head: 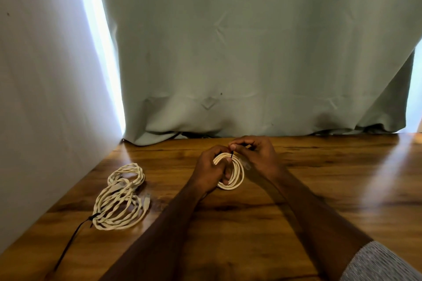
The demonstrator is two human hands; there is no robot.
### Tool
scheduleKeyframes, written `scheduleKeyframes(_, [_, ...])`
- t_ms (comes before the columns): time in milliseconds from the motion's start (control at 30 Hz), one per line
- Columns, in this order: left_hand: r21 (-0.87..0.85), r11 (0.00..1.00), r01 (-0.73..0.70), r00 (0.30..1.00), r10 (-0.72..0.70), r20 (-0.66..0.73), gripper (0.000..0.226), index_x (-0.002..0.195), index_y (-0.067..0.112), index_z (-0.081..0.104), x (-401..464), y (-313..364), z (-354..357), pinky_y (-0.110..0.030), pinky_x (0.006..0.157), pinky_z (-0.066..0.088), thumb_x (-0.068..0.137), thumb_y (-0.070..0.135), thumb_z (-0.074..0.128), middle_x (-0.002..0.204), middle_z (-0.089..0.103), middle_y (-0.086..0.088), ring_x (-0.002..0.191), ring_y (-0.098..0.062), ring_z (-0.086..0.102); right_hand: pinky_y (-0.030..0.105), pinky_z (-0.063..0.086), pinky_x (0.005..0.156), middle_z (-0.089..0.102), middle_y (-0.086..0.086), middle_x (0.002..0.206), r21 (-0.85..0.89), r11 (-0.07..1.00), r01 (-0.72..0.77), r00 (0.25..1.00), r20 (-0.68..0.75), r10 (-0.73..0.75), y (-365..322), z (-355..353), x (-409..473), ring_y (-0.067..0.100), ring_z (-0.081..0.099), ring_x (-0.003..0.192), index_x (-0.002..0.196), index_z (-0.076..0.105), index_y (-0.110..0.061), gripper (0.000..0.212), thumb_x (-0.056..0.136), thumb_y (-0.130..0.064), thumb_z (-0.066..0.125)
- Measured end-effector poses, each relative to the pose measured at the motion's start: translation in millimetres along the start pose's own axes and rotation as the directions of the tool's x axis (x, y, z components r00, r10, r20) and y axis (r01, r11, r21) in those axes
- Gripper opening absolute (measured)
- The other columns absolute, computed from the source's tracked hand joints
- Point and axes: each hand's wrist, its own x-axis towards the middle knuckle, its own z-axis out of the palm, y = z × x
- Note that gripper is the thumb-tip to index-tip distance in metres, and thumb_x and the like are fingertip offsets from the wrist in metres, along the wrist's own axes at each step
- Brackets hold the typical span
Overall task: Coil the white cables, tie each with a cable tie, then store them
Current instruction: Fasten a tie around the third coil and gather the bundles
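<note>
The wooden surface (319, 178) meets a pale wall (45, 98) along its left edge and a grey-green curtain (251, 52) along its far edge; bare wood lies open to the right of the hands and in front of them.

Near the far edge, the left hand (209, 170) grips a small coiled white cable (236, 175), its fingers curled through and around the coil's left side. The right hand (255, 155) is just beside it, its fingers closed narrow, pinching a thin black cable tie (232, 154) at the top of the coil.

Well to the left, near the wall, lie two more coiled white cables (121, 201), overlapping. A black cable tie with a long tail (75, 235) is fastened on the nearer coil and trails toward the front edge.
</note>
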Motion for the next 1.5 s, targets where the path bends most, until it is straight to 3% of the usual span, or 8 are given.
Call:
scheduleKeyframes(133, [-0.047,0.999,-0.014,1.000,0.016,0.025,0.029,0.118,0.019,0.063,-3,3,3,-0.028,0.047,0.051,0.098,0.000,0.052,0.065,0.057,-0.020,0.049,-0.023,0.054,0.021,0.054,0.075,0.076,-0.002,0.083,-0.032,0.998,0.050,0.996,-0.079,-0.053,-1,3,3,0.005,0.070,0.078,0.090,0.077,-0.010,0.010,0.089,-0.002,0.072])
scheduleKeyframes(333, [-0.064,0.998,-0.012,1.000,0.012,0.002,0.024,0.115,0.017,0.066,0,3,11,-0.030,0.050,0.054,0.097,0.004,0.056,0.070,0.067,-0.012,0.050,-0.022,0.061,0.021,0.053,0.069,0.072,0.002,0.076,-0.005,0.998,-0.061,0.970,-0.238,0.058,7,7,9,0.012,0.067,0.073,0.082,0.072,-0.017,0.017,0.094,-0.006,0.067])
scheduleKeyframes(567, [0.015,0.999,-0.030,0.992,0.028,0.127,0.018,0.107,0.011,0.068,-9,4,9,-0.025,0.041,0.048,0.094,0.001,0.061,0.063,0.060,-0.032,0.042,-0.023,0.056,0.024,0.044,0.063,0.071,-0.001,0.076,0.025,0.978,-0.207,0.906,-0.372,0.201,7,-30,23,-0.004,0.055,0.054,0.089,0.075,-0.016,0.010,0.095,-0.014,0.067])
scheduleKeyframes(767, [0.004,0.999,0.047,0.997,-0.047,0.068,0.014,0.105,0.008,0.068,-2,-1,6,-0.026,0.041,0.049,0.094,0.002,0.062,0.064,0.062,-0.024,0.041,-0.021,0.057,0.017,0.049,0.060,0.077,0.003,0.087,0.084,0.972,-0.219,0.965,-0.127,0.229,7,-39,6,0.005,0.062,0.065,0.100,0.075,-0.010,0.010,0.095,-0.013,0.066])
scheduleKeyframes(900, [-0.030,0.995,0.090,0.995,-0.088,0.056,0.015,0.108,0.002,0.067,-1,-4,4,-0.025,0.040,0.048,0.094,0.002,0.062,0.078,0.062,-0.038,0.041,-0.020,0.057,0.016,0.053,0.071,0.077,0.006,0.093,0.057,0.975,-0.213,0.971,0.127,0.205,3,-30,-1,0.007,0.072,0.082,0.100,0.075,-0.007,0.019,0.088,0.006,0.069])
scheduleKeyframes(1133, [-0.066,0.989,0.131,0.984,-0.121,0.131,0.015,0.107,-0.002,0.068,-1,-2,-1,-0.021,0.038,0.044,0.094,0.000,0.059,0.077,0.064,-0.020,0.041,-0.017,0.056,0.022,0.057,0.075,0.078,0.005,0.088,0.078,0.991,-0.107,0.974,0.206,0.089,0,-24,1,0.015,0.074,0.084,0.093,0.078,-0.009,0.023,0.080,0.010,0.074])
scheduleKeyframes(1333, [-0.078,0.983,0.169,0.972,-0.153,0.177,0.015,0.107,-0.002,0.068,-1,0,-5,-0.019,0.037,0.041,0.095,0.001,0.058,0.074,0.065,-0.014,0.040,-0.014,0.055,0.039,0.059,0.080,0.078,0.004,0.088,-0.161,0.987,-0.006,0.939,0.339,0.061,0,-31,6,0.023,0.074,0.085,0.090,0.080,-0.015,0.018,0.085,0.001,0.075])
scheduleKeyframes(1500, [-0.089,0.977,0.195,0.967,-0.176,0.185,0.020,0.112,-0.008,0.063,-1,-1,-5,-0.019,0.036,0.041,0.095,0.000,0.058,0.072,0.063,-0.013,0.040,-0.013,0.055,0.039,0.055,0.073,0.073,-0.005,0.090,-0.405,0.895,0.185,0.916,0.402,-0.007,-1,-35,8,0.015,0.067,0.085,0.093,0.074,-0.022,0.015,0.091,-0.008,0.071])
